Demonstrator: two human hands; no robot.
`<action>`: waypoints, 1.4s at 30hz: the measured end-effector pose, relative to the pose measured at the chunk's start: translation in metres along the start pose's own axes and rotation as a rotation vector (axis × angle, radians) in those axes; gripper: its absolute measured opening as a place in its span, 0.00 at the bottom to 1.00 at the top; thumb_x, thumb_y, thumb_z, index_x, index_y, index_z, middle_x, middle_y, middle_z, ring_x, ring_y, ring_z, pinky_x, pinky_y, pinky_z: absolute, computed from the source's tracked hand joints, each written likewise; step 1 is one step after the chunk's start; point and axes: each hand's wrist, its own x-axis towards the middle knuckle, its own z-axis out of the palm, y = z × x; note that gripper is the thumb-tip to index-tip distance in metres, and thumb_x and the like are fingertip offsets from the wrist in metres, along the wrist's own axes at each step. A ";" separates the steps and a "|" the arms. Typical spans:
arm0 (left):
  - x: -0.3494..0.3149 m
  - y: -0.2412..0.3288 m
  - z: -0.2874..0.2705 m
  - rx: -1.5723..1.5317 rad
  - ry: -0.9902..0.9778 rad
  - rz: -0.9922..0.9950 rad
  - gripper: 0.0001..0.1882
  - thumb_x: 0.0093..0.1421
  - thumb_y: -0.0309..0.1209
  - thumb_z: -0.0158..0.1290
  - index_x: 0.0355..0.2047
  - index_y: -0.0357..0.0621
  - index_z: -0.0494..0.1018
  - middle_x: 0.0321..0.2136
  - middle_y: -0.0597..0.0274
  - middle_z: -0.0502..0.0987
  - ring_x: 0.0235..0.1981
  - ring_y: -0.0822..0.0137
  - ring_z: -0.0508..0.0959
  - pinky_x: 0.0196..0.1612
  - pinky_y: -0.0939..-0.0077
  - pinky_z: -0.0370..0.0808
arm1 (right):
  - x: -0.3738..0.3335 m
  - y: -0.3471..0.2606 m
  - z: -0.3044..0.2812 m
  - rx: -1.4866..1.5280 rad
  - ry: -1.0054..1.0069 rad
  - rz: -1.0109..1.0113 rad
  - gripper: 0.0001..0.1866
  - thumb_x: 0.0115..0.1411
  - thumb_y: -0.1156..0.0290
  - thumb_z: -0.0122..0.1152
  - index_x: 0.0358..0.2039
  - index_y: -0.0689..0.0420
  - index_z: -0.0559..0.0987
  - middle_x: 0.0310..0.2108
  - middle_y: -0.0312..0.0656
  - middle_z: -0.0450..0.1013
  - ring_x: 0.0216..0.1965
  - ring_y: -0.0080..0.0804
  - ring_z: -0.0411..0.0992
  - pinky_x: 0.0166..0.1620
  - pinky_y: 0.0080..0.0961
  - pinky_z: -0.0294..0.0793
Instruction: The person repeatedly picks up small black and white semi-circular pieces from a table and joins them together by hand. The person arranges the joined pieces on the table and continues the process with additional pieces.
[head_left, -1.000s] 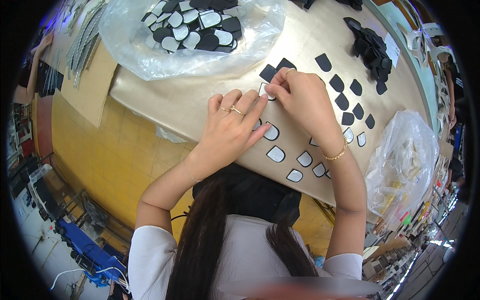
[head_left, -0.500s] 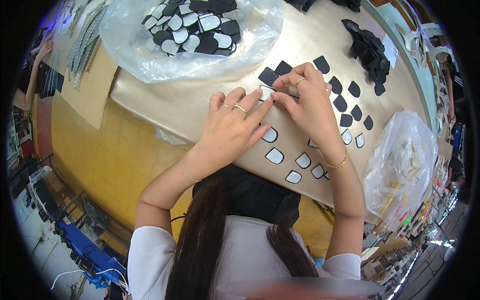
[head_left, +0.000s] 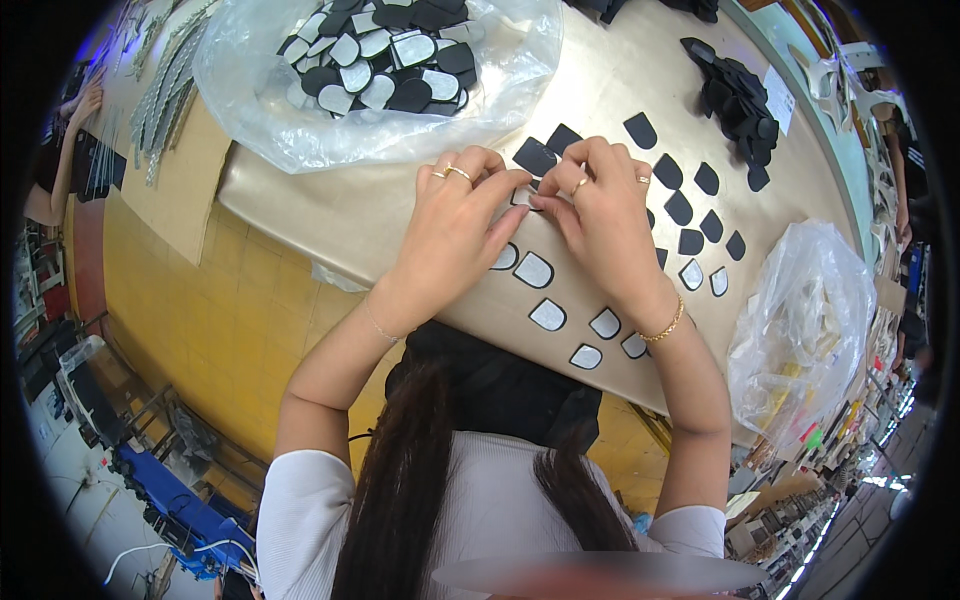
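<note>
Left hand (head_left: 455, 215), index outstretched earlier, now curled to pinch; right hand (head_left: 605, 215) pinches too. Both grip white-faced, black-edged arch-shaped patch (head_left: 523, 198), 1 o'clock of view centre, over worktop (head_left: 330, 215).

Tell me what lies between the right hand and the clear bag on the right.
Small black patches and two white-faced patches lie there, as the head view shows.

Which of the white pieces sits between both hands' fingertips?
The white piece between the left hand and right hand, partly covered by them; other white pieces outside the bag all lie lower in the picture.
</note>
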 end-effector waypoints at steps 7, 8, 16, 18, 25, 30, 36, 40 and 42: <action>0.000 -0.001 0.001 -0.007 0.010 0.007 0.16 0.55 0.28 0.63 0.45 0.48 0.77 0.42 0.62 0.72 0.46 0.58 0.71 0.48 0.61 0.63 | -0.006 0.003 -0.001 0.094 0.043 0.006 0.08 0.51 0.70 0.72 0.31 0.53 0.80 0.36 0.33 0.70 0.42 0.32 0.70 0.48 0.35 0.60; 0.000 0.000 0.001 -0.006 0.010 0.003 0.17 0.55 0.28 0.63 0.45 0.48 0.77 0.41 0.62 0.73 0.46 0.58 0.72 0.49 0.61 0.64 | -0.006 0.003 -0.001 0.119 0.047 0.049 0.09 0.51 0.70 0.72 0.32 0.53 0.80 0.36 0.33 0.70 0.42 0.32 0.70 0.48 0.35 0.60; -0.005 0.000 0.002 0.072 -0.014 0.036 0.16 0.54 0.28 0.65 0.45 0.47 0.79 0.41 0.63 0.75 0.45 0.62 0.74 0.49 0.62 0.65 | 0.004 -0.001 0.002 0.105 0.021 0.225 0.07 0.54 0.68 0.71 0.31 0.51 0.81 0.38 0.34 0.70 0.43 0.34 0.68 0.48 0.37 0.57; -0.006 0.001 0.004 0.138 0.032 0.081 0.17 0.54 0.29 0.65 0.45 0.47 0.79 0.41 0.64 0.75 0.45 0.62 0.74 0.49 0.62 0.66 | 0.004 -0.002 0.002 0.121 -0.004 0.283 0.06 0.54 0.68 0.71 0.31 0.51 0.81 0.38 0.34 0.70 0.43 0.35 0.67 0.48 0.38 0.57; -0.011 0.010 0.004 0.222 0.090 0.065 0.18 0.56 0.29 0.63 0.48 0.47 0.79 0.42 0.62 0.75 0.44 0.60 0.73 0.50 0.63 0.66 | 0.003 -0.003 0.005 0.060 -0.002 0.246 0.07 0.55 0.66 0.71 0.32 0.51 0.82 0.38 0.34 0.70 0.44 0.36 0.67 0.48 0.40 0.57; -0.004 0.002 0.002 0.005 0.072 -0.053 0.16 0.56 0.28 0.63 0.46 0.46 0.81 0.41 0.59 0.74 0.44 0.57 0.72 0.51 0.63 0.66 | -0.005 -0.008 0.004 0.091 -0.011 0.233 0.08 0.54 0.66 0.71 0.34 0.51 0.83 0.38 0.33 0.70 0.45 0.35 0.67 0.49 0.40 0.56; 0.003 0.003 -0.001 -0.014 0.017 -0.083 0.14 0.57 0.27 0.62 0.45 0.47 0.80 0.39 0.59 0.74 0.43 0.56 0.72 0.52 0.62 0.65 | -0.002 -0.006 -0.001 0.143 -0.035 0.233 0.09 0.52 0.67 0.72 0.34 0.52 0.83 0.38 0.33 0.70 0.45 0.34 0.67 0.50 0.39 0.56; 0.004 0.005 -0.003 -0.062 -0.002 -0.110 0.14 0.57 0.26 0.61 0.45 0.48 0.80 0.40 0.59 0.73 0.43 0.56 0.71 0.54 0.61 0.64 | -0.001 -0.005 0.000 0.105 -0.051 0.177 0.08 0.52 0.67 0.72 0.32 0.53 0.82 0.36 0.34 0.70 0.42 0.34 0.69 0.49 0.35 0.59; 0.004 0.004 -0.004 -0.004 -0.041 -0.082 0.14 0.57 0.26 0.60 0.45 0.49 0.80 0.40 0.59 0.72 0.44 0.57 0.71 0.55 0.61 0.63 | -0.001 -0.006 -0.001 0.095 -0.043 0.084 0.08 0.52 0.68 0.72 0.31 0.53 0.81 0.34 0.34 0.71 0.40 0.34 0.70 0.47 0.33 0.61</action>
